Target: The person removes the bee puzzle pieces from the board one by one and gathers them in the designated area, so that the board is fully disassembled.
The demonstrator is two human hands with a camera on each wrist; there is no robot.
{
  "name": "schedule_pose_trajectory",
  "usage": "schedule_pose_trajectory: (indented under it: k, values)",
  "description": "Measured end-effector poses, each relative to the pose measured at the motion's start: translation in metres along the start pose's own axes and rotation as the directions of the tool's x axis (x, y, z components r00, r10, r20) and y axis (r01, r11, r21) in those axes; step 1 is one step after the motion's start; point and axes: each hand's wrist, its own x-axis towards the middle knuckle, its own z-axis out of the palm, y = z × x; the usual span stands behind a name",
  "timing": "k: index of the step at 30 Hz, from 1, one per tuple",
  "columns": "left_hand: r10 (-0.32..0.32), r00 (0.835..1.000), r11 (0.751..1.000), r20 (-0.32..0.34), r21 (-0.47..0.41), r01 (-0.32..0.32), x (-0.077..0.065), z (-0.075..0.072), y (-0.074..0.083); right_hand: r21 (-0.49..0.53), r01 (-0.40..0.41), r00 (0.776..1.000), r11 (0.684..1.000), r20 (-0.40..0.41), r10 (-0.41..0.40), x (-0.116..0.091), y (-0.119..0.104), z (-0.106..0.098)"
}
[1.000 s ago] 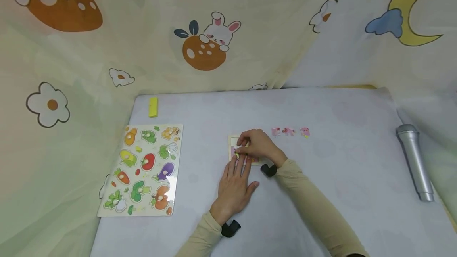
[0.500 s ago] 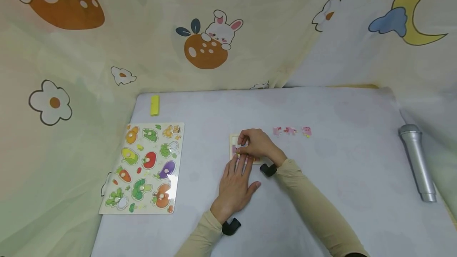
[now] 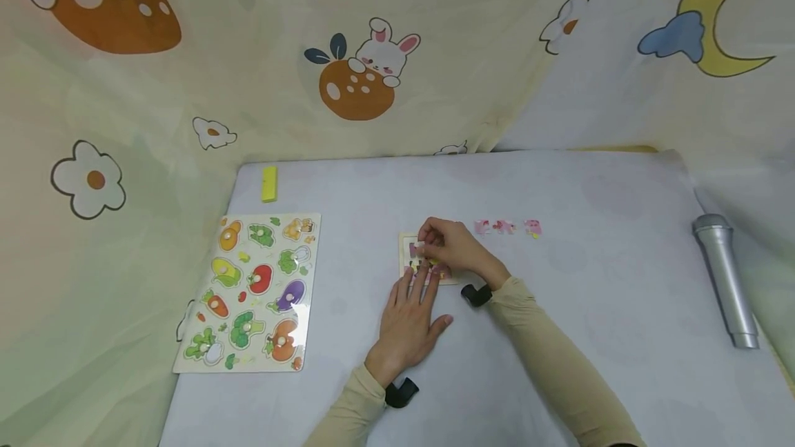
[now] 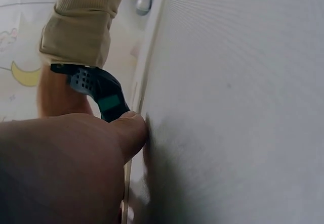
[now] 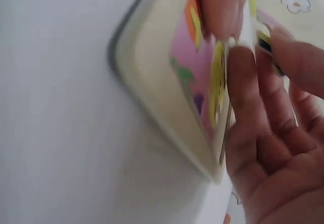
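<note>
The white-covered counter (image 3: 627,274) is bounded at its far edge and both sides by a hanging printed cloth (image 3: 261,109). A vegetable board (image 3: 313,226) reaches the left edge, where a thin dark loop (image 3: 184,323) sticks out; a yellow block (image 3: 269,183) lies beyond it, near the far left corner. Along the right edge rests a silver microphone-shaped cylinder (image 3: 723,285). Between the board and the hands runs a strip of white cloth, and a wider stretch separates the right forearm from the cylinder.

The small puzzle tray (image 3: 401,254) lies near the middle, flat, pale-rimmed and shallow. Its recess shows pale floor towards the far side and coloured parts — pink, purple, yellow, orange — elsewhere, partly hidden by fingers. The vegetable board carries pictured vegetables with pale knobs.

The left hand (image 3: 406,330) lies palm down, its fingers extended onto the tray's near side, thumb spread to the side. The right hand (image 3: 456,247) is above the tray, thumb and fingers pinching a small piece (image 5: 265,43) — its picture cannot be made out from here. Just beyond that hand, three loose pink pieces (image 3: 504,227) lie in a row, well short of the far edge.
</note>
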Motion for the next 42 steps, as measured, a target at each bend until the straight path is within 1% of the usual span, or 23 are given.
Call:
schedule_pose_trajectory:
  k: [3, 7, 12, 16, 19, 25, 29, 33, 35, 42]
  values:
    - [0.004, 1.0, 1.0, -0.004, 0.002, -0.004, 0.0, 0.0, 0.0, 0.031, -0.019, 0.999, 0.999, -0.049, 0.02, -0.004, 0.006, -0.005]
    - [0.007, 1.0, 1.0, -0.005, 0.005, -0.007, 0.0, 0.0, 0.0, 0.051, -0.033, 0.991, 0.998, -0.126, 0.039, -0.012, 0.014, -0.014]
    - [0.009, 1.0, 1.0, -0.007, 0.006, -0.009, -0.001, 0.0, 0.0, 0.099, -0.041, 0.984, 0.994, -0.17, 0.057, -0.026, 0.026, -0.031]
    - [0.009, 1.0, 1.0, -0.011, -0.003, -0.009, -0.001, 0.0, 0.0, 0.096, -0.058, 0.978, 0.994, -0.196, 0.076, -0.039, 0.038, -0.044]
    - [0.003, 1.0, 1.0, -0.005, -0.016, -0.003, -0.001, 0.0, 0.0, 0.064, -0.07, 0.975, 0.996, -0.204, 0.082, -0.049, 0.045, -0.053]
    - [0.003, 1.0, 1.0, -0.003, -0.028, -0.003, -0.001, 0.0, 0.0, -0.053, -0.076, 0.972, 0.996, -0.226, 0.062, -0.069, 0.057, -0.069]
    - [0.008, 1.0, 1.0, -0.019, -0.02, -0.008, -0.001, 0.0, 0.0, -0.084, -0.102, 0.967, 0.991, -0.242, 0.079, -0.078, 0.066, -0.075]
    - [0.006, 1.0, 1.0, -0.019, -0.023, -0.006, -0.001, 0.001, -0.001, -0.099, -0.138, 0.964, 0.986, -0.244, 0.11, -0.082, 0.072, -0.076]
    - [0.0, 1.0, 1.0, -0.008, -0.028, 0.0, -0.001, 0.001, -0.001, -0.109, -0.137, 0.963, 0.984, -0.245, 0.107, -0.083, 0.073, -0.076]
    - [0.005, 1.0, 1.0, -0.023, -0.029, -0.005, 0.0, 0.001, -0.001, -0.158, -0.145, 0.966, 0.977, -0.237, 0.105, -0.081, 0.073, -0.076]
